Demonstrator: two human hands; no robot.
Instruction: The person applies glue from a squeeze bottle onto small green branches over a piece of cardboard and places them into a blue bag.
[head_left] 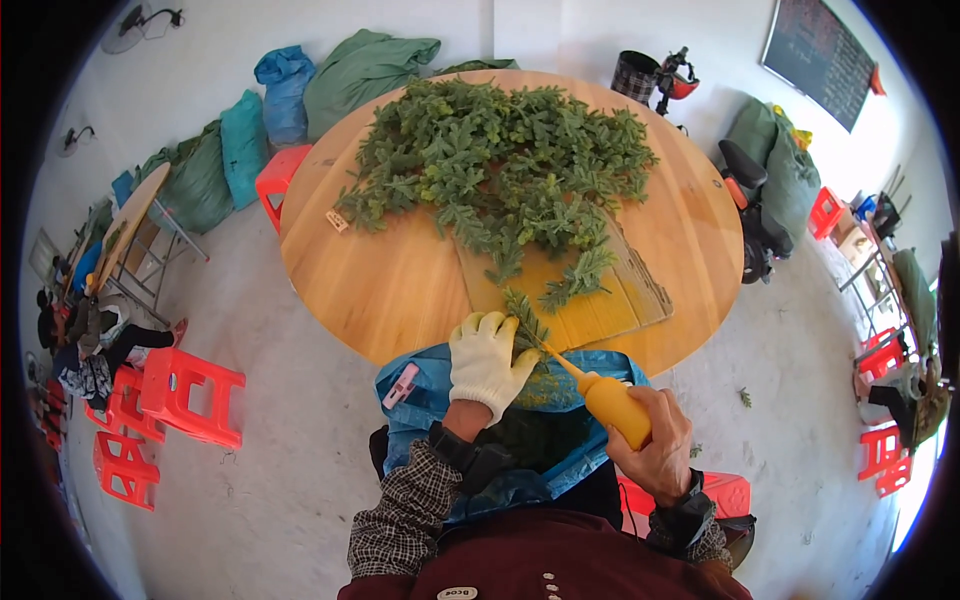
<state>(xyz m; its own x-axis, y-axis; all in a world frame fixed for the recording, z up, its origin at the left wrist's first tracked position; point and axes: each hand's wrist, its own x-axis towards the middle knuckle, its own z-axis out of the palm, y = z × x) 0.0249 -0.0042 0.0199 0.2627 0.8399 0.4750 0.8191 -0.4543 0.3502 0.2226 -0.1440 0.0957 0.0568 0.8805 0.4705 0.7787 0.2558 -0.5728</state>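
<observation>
My left hand [487, 362], in a white knit glove with yellowed fingertips, is closed on a green artificial fir sprig [524, 310] at the near table edge. Bare, my right hand [655, 448] wraps round a yellow squeeze bottle [614, 408]. Its long thin nozzle points up and left, the tip at or very close to the sprig; I cannot tell if they touch. Below both hands an open blue woven bag [405, 430] lies across my lap, with dark green stuff inside. A pink clip [401, 385] sits on its rim.
A large heap of fir sprigs [500, 150] covers the far part of the round wooden table [350, 290]. Yellow-stained cardboard [620, 310] lies under its near side. Red stools [192, 395] and stuffed sacks [362, 80] stand around. People [90, 350] sit far left.
</observation>
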